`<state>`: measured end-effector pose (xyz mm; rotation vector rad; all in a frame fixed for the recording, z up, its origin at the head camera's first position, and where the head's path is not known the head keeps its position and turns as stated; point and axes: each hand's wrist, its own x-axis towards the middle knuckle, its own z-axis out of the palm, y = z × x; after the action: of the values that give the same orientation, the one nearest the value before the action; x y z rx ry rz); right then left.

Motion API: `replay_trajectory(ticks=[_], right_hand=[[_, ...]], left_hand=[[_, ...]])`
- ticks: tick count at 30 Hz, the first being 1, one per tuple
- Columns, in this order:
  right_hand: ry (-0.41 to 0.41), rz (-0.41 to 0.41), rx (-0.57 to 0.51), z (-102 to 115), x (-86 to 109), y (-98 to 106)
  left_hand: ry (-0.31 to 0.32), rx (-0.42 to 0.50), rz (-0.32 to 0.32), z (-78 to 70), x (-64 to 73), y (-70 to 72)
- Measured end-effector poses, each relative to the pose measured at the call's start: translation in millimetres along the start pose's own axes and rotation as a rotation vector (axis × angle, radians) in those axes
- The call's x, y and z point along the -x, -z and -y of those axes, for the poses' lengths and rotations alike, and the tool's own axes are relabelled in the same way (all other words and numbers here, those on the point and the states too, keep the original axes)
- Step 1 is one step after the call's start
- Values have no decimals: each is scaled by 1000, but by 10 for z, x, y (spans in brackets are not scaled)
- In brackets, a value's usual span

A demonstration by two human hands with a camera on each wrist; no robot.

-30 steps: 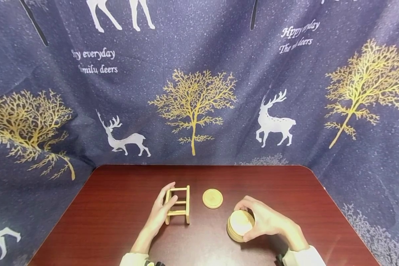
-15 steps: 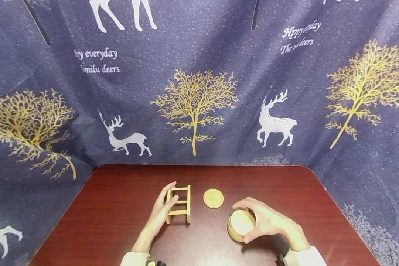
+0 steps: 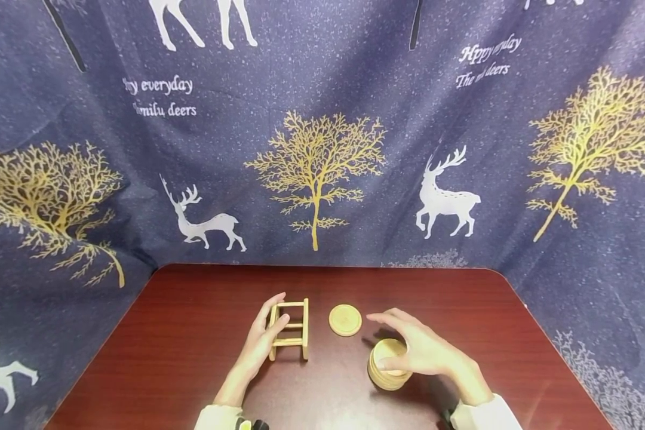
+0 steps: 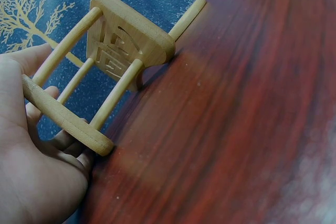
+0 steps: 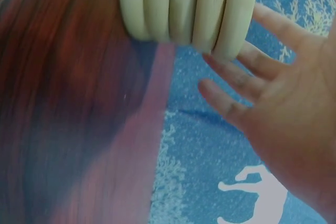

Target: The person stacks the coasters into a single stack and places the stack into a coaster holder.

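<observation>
My left hand [image 3: 256, 343] grips the left side of a small wooden rack [image 3: 305, 335], thumb across its near side. In the left wrist view, the rack [image 4: 131, 24] has two end panels joined by round rods, with cut-out marks in the far panel. My right hand [image 3: 432, 351] is held over a stack of round wooden coasters [image 3: 388, 382], its fingers stretched leftward. Several coasters [image 5: 181, 9] press together in the right wrist view, with the fingers spread behind them. A single round coaster [image 3: 345, 321] lies flat between the rack and the stack, just left of the right fingertips.
The dark red table [image 3: 193, 352] has rounded far corners. Behind it hangs a blue cloth [image 3: 322, 71] printed with deer and golden trees. White sleeves [image 3: 486, 415] cover both forearms near the front edge.
My right hand has loosened from the stack's rim, and its fingers have straightened and moved left toward the single coaster. The stack, single coaster and left hand's hold on the rack stay the same.
</observation>
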<state>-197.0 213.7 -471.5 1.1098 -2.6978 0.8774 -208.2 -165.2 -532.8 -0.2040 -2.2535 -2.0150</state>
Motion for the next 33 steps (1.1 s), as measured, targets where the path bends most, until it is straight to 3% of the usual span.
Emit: replay_trajectory(ticks=[6,10,18,21,27,30,33], right_hand=[[-38,-102,55,125,-166,-50],[-69,-198,95,224,-301,-111],[-48,-351,162,340,-481,-219],[-67,-375,164,348,-505,-264],[-79,-405,186,348,-539,-337],[-92,-406,176,344,-554,-361],[-109,-400,159,338,-568,-381]], left_hand=[[-4,4,5,-11,-15,1],[-63,1,12,24,-14,9],[-162,-20,8,499,-151,77],[-198,-7,15,424,-120,64],[-116,-9,2,107,-14,17],[-106,-36,-9,131,-19,21],[-134,-51,-8,215,-43,40]])
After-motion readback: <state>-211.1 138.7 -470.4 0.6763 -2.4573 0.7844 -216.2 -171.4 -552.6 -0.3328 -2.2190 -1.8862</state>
